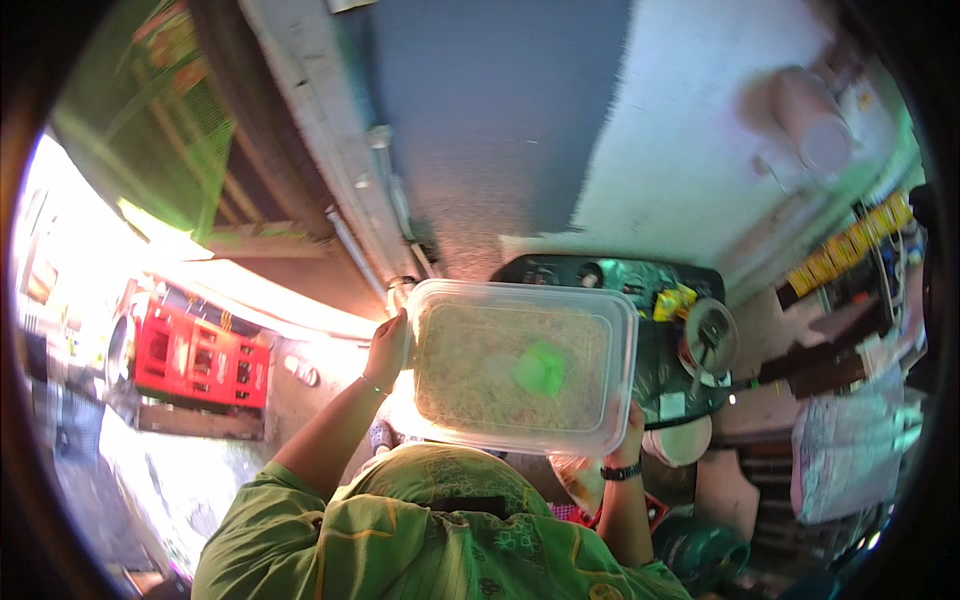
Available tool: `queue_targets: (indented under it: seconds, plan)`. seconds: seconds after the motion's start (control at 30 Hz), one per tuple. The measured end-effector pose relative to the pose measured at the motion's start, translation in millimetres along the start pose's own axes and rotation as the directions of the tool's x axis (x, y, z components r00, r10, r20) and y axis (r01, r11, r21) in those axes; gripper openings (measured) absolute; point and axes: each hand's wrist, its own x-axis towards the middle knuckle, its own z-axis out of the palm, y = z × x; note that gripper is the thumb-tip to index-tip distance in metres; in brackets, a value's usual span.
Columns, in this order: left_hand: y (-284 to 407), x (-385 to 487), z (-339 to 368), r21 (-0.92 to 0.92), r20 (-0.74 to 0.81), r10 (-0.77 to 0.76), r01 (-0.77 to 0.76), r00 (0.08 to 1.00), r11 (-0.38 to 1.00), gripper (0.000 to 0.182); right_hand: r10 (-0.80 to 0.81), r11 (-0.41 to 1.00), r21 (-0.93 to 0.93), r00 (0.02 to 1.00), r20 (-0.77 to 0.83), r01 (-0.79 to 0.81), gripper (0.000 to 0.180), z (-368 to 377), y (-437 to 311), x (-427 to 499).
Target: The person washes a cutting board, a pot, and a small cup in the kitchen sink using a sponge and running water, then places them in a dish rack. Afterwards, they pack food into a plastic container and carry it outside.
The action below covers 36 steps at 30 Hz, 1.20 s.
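Observation:
A clear rectangular plastic container (465, 360) with a translucent lid is held level in front of my body. Through the lid show pale tan, crumbly contents and a bright green object (541, 369), whose kind I cannot tell. My left hand (388, 346) grips the container's left side, fingers partly hidden behind it. On the lower right corner, my right hand (630, 431) holds the other side, with a dark watch at the wrist. Behind the container stands a dark table (667, 375).
The table carries a yellow packet (673, 302) and a round bowl (709, 337) with a utensil. A white bucket (681, 441) is beneath its edge. Red bottle crates (199, 352) stand at the left, near a slipper (301, 370) on the floor. A green gas cylinder (697, 547) is at the lower right.

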Motion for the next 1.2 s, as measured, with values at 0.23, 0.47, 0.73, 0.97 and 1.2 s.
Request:
queue_targets:
  seconds: [0.23, 0.47, 0.73, 0.97, 1.2]
  plan:
    - [79.0, -91.6, -99.5, 0.1, -0.269, 0.086, -0.061, 0.959, 0.993, 0.046, 0.143, 0.967, 0.18, 0.972, 0.189, -0.178, 0.017, 104.5, 5.9, -30.3]
    - [104.1, -154.2, -296.4, 0.116, -0.356, 0.163, -0.129, 0.92, 0.985, 0.054, 0.084, 0.992, -0.119, 0.92, 0.383, -0.041, 0.025, 263.5, 58.6, -79.5]
    - [109.4, -262.9, -541.7, -0.089, -0.487, 0.326, -0.417, 0.811, 0.905, 0.042, 0.327, 0.944, -0.177, 0.727, 0.604, -0.279, 0.03, 483.0, 191.7, -158.0]
    - [108.7, -405.4, -689.3, -0.107, -0.768, 0.255, -0.511, 0.588, 0.853, 0.041, 0.529, 0.833, -0.377, 0.382, 0.758, -0.406, 0.034, 667.4, 304.0, -270.2]
    - [89.0, -550.2, -757.5, -0.036, -0.959, 0.152, -0.638, 0.238, 0.77, 0.036, 0.525, 0.773, -0.525, -0.104, 0.844, -0.357, 0.015, 811.2, 404.7, -395.2]
